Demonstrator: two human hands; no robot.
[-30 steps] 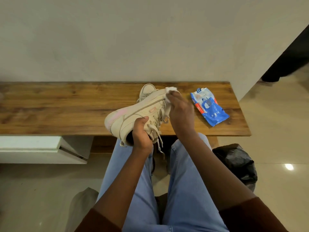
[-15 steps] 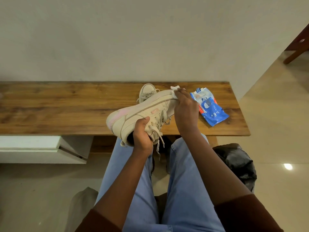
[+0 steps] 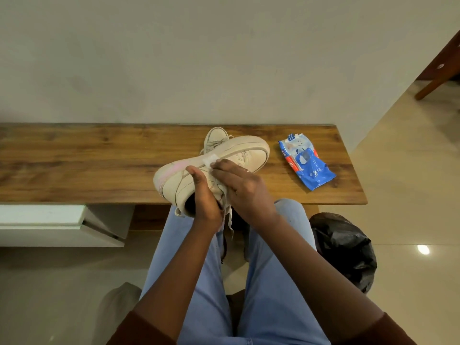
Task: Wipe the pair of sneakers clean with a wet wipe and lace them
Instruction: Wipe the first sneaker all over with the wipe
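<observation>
Dark-red sleeves (image 3: pixel 139 329) and blue jeans (image 3: pixel 273 282) fill the 6 o'clock area of the view. A black bag (image 3: pixel 346 247) sits on the floor at 4 o'clock, just beside the right knee.

The left hand (image 3: pixel 206 195) grips the held sneaker (image 3: pixel 174 183) at its collar, with the fingers curled round the opening and the thumb on the side panel. The shoe is over the near edge of the wooden bench (image 3: pixel 74 165). Its heel points to 8 o'clock and its toe to 2 o'clock. Loose laces (image 3: pixel 230 220) hang down between the knees.

The right hand (image 3: pixel 239 188) holds the wet wipe (image 3: pixel 208 160) under bent fingertips and presses it against the sole edge. A pink stain (image 3: pixel 171 170) marks the sole at 9 o'clock from the wipe.

The second sneaker (image 3: pixel 215 140) stands on the bench at 12 o'clock, partly hidden behind the held one. A blue wipes pack (image 3: pixel 305 163) lies on the bench at 3 o'clock, apart from both shoes. A plain wall (image 3: pixel 224 58) closes the far side.
</observation>
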